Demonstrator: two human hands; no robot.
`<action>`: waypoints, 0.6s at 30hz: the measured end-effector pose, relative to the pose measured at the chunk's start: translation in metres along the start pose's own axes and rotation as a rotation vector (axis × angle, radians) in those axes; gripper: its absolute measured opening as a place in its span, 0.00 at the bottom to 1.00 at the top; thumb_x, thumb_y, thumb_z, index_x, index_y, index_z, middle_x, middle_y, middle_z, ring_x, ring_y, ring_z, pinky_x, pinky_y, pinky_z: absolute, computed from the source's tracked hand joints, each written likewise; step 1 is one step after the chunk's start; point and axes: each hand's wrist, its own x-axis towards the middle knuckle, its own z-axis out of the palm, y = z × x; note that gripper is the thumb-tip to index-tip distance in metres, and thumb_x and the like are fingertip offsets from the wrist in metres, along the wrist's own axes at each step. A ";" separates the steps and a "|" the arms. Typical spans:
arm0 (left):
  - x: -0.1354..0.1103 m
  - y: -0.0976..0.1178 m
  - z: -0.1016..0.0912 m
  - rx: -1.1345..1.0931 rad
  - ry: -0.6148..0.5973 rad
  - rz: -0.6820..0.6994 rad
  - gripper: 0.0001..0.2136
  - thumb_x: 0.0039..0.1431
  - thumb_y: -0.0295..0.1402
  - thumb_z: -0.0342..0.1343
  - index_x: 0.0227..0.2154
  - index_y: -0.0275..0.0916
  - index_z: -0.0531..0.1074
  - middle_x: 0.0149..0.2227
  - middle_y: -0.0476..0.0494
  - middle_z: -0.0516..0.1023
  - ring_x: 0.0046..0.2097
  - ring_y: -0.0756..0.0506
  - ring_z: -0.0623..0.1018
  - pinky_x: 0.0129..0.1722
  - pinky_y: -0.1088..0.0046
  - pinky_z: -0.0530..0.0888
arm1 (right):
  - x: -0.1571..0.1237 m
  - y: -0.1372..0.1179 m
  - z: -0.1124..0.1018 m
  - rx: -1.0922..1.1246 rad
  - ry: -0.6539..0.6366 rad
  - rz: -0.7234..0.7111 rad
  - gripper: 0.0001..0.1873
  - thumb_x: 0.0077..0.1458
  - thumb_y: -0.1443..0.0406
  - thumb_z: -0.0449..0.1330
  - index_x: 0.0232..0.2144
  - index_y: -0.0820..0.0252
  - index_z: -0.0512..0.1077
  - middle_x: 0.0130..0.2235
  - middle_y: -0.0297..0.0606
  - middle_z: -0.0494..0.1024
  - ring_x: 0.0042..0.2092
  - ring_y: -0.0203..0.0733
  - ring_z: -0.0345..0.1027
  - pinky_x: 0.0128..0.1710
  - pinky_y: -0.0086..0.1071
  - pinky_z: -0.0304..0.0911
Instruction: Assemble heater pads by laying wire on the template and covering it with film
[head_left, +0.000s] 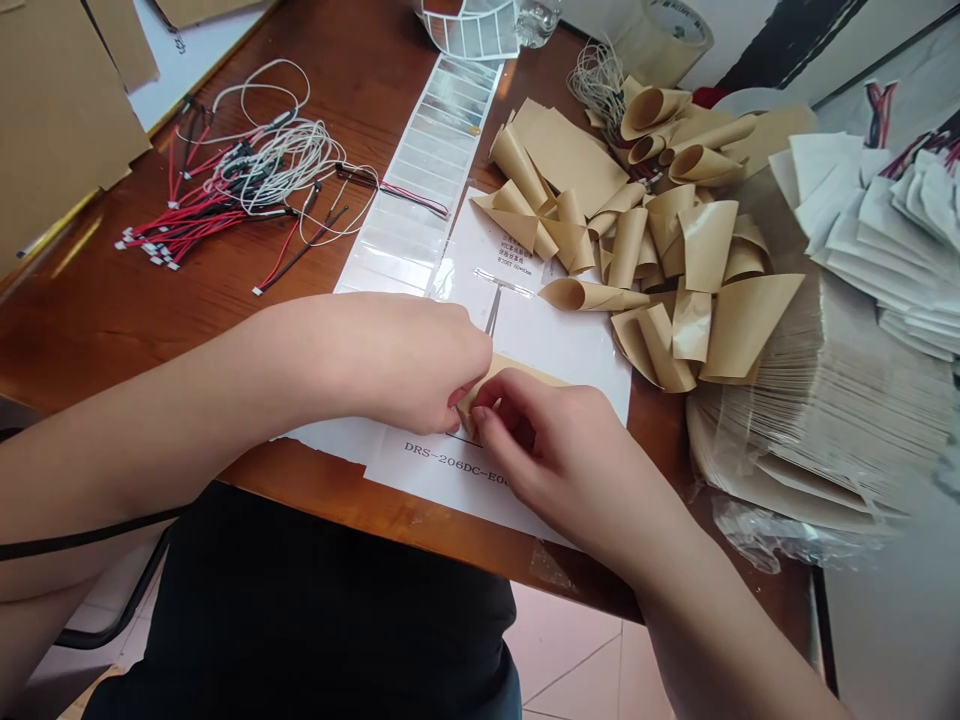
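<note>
Both hands meet over a small piece of brown paper (pixel 525 367) near the table's front edge. My left hand (pixel 427 355) is closed, its curled fingertips at the paper's left edge; most of its fingers are hidden under the hand. My right hand (pixel 551 425) pinches the paper's near edge between thumb and bent fingers. A thin, pointed metal tool (pixel 493 310), maybe tweezers, shows just beyond my left hand; its other end is hidden. Under the brown paper lies a white printed sheet (pixel 420 480) with "DRS-206DC" on it.
Curled brown paper pieces (pixel 626 250) are heaped at right, beside a thick bagged paper stack (pixel 847 400) and white packets (pixel 870 220). Red-and-black wires with white cords (pixel 247 180) lie at left. A clear label strip (pixel 420 170) runs to the back, near a tape roll (pixel 667 40).
</note>
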 end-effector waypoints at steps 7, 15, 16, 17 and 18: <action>0.000 0.001 -0.002 -0.029 -0.030 -0.031 0.14 0.55 0.40 0.55 0.37 0.43 0.83 0.32 0.40 0.79 0.27 0.44 0.73 0.29 0.67 0.65 | -0.003 -0.002 0.000 -0.008 -0.040 -0.026 0.06 0.61 0.62 0.60 0.31 0.55 0.69 0.25 0.30 0.75 0.27 0.38 0.65 0.27 0.31 0.50; 0.001 -0.001 0.000 -0.015 -0.027 -0.021 0.11 0.54 0.38 0.55 0.32 0.42 0.82 0.31 0.41 0.79 0.25 0.47 0.71 0.29 0.68 0.63 | -0.002 0.000 0.004 -0.011 -0.080 -0.015 0.08 0.64 0.65 0.55 0.31 0.56 0.71 0.26 0.31 0.76 0.27 0.37 0.66 0.28 0.31 0.50; 0.002 -0.001 0.000 -0.013 -0.020 -0.013 0.11 0.54 0.38 0.55 0.31 0.42 0.81 0.31 0.41 0.79 0.25 0.48 0.70 0.28 0.68 0.63 | -0.002 0.000 0.003 -0.016 -0.075 -0.019 0.08 0.64 0.65 0.55 0.31 0.56 0.70 0.26 0.31 0.75 0.27 0.37 0.65 0.27 0.31 0.50; 0.002 -0.002 0.001 -0.012 -0.010 -0.005 0.10 0.53 0.39 0.55 0.31 0.43 0.81 0.30 0.42 0.78 0.24 0.48 0.69 0.27 0.68 0.62 | -0.001 0.000 0.003 -0.018 -0.064 -0.021 0.08 0.63 0.66 0.54 0.30 0.56 0.69 0.25 0.31 0.74 0.27 0.37 0.64 0.27 0.31 0.50; 0.002 -0.002 0.001 -0.013 0.001 0.003 0.10 0.53 0.39 0.55 0.30 0.43 0.80 0.30 0.42 0.78 0.24 0.49 0.69 0.27 0.68 0.62 | -0.001 -0.001 0.002 -0.015 -0.052 -0.019 0.09 0.63 0.66 0.54 0.29 0.55 0.68 0.25 0.30 0.73 0.26 0.37 0.63 0.27 0.31 0.50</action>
